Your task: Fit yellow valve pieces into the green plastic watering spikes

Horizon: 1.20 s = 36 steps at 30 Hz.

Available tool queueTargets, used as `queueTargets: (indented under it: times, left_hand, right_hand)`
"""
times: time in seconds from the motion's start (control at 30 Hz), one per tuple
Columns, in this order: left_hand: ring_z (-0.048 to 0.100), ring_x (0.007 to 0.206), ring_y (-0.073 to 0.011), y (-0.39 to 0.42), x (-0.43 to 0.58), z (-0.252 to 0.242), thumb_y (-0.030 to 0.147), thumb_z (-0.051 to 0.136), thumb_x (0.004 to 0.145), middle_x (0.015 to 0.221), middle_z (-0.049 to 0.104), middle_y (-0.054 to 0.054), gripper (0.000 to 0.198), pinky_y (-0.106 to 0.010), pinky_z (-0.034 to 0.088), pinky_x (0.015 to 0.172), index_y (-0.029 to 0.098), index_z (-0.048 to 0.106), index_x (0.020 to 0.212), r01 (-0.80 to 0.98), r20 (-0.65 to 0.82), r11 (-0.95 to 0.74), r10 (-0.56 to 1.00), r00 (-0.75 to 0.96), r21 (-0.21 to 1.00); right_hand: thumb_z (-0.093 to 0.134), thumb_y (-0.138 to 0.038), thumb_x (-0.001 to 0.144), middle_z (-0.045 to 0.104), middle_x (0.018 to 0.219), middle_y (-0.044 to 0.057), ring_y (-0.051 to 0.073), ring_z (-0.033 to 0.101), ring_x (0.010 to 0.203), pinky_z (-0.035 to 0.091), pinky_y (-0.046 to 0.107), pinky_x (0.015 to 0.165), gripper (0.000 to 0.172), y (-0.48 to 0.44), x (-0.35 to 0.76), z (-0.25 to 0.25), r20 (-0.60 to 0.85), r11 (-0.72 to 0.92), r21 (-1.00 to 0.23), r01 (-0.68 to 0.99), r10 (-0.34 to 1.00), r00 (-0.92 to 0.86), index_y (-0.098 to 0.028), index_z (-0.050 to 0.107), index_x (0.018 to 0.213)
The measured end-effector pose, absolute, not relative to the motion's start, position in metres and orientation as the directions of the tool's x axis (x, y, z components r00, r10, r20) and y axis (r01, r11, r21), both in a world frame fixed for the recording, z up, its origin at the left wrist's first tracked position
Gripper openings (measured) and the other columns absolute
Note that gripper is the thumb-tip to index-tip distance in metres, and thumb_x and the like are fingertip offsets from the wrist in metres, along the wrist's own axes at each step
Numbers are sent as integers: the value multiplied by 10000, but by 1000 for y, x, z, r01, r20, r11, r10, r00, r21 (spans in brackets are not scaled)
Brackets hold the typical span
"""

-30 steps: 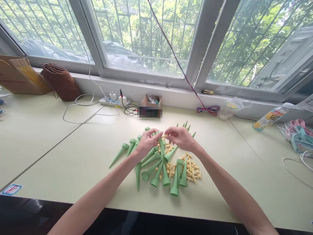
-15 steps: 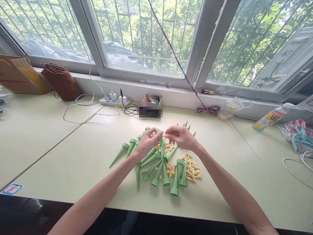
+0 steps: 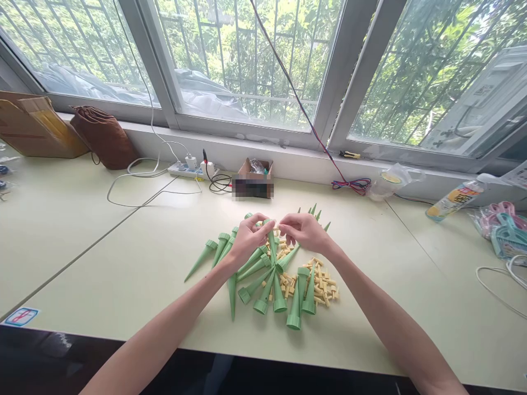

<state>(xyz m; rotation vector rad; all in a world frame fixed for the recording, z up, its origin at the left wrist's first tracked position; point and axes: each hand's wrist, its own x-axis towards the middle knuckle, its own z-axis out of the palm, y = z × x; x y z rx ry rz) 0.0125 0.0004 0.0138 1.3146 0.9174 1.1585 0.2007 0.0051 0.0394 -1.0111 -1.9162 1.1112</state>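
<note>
My left hand [image 3: 247,240] is closed round a green plastic cone spike [image 3: 272,245], held point-down above the pile. My right hand [image 3: 304,230] pinches a small yellow plug [image 3: 281,226] at the spike's open top end. Beneath both hands lies a heap of several green cone spikes [image 3: 272,285] on the pale table [image 3: 123,263]. Several small yellow plugs [image 3: 323,285] are scattered among and to the right of the spikes.
At the back stand a small cardboard box [image 3: 255,176], a power strip [image 3: 185,170] with white cables, a brown pouch [image 3: 102,137] and a cardboard carton [image 3: 33,126]. Red-blue wire [image 3: 352,185], a bagged tape roll [image 3: 389,181], a bottle [image 3: 453,200] and coloured clips [image 3: 506,227] lie right.
Both hands have stayed above the pile, with only slight finger shifts as the yellow plug meets the spike's top.
</note>
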Motion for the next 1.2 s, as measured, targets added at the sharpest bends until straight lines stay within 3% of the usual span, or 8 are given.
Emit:
queueTargets:
  times: [0.3, 0.47, 0.67, 0.97, 1.2]
  left_hand:
    - [334, 443, -48, 3, 12, 9, 413, 725, 786, 545, 428, 61, 271, -177, 267, 418, 174, 606, 834, -108, 131, -110, 970, 206, 988]
    - [347, 444, -51, 3, 13, 9, 425, 727, 783, 556, 445, 53, 283, -178, 260, 413, 172, 607, 826, -123, 135, -113, 973, 187, 986]
    - [367, 452, -54, 2, 14, 11, 422, 747, 760, 586, 482, 37, 292, -181, 267, 408, 161, 628, 814, -120, 128, -109, 977, 172, 987]
    - [419, 477, -34, 1, 14, 12, 404, 759, 743, 837, 584, -13, 281, -185, 305, 400, 148, 644, 764, -108, 160, -143, 972, 169, 984]
    - [422, 470, -27, 1, 15, 13, 386, 758, 747, 846, 575, -12, 266, -185, 308, 394, 143, 651, 765, -106, 168, -152, 972, 165, 983]
  right_hand:
    - [507, -396, 937, 655, 709, 29, 121, 621, 518, 478, 232, 496, 303, 5, 199, 40, 178, 365, -855, 367, 873, -454, -162, 642, 800]
    - [602, -366, 883, 663, 754, 22, 132, 634, 567, 502, 237, 517, 200, 3, 202, 42, 174, 348, -875, 337, 875, -451, -182, 621, 961]
    - [596, -327, 883, 631, 739, 14, 127, 619, 563, 497, 240, 515, 150, 4, 201, 40, 191, 362, -881, 305, 862, -470, -179, 615, 895]
    - [517, -325, 929, 631, 633, 7, 127, 600, 516, 462, 247, 527, 230, 4, 200, 41, 149, 368, -826, 427, 873, -465, -172, 620, 791]
    - [455, -370, 961, 611, 574, 6, 120, 578, 492, 456, 243, 526, 369, 6, 200, 37, 137, 373, -801, 469, 876, -463, -175, 560, 666]
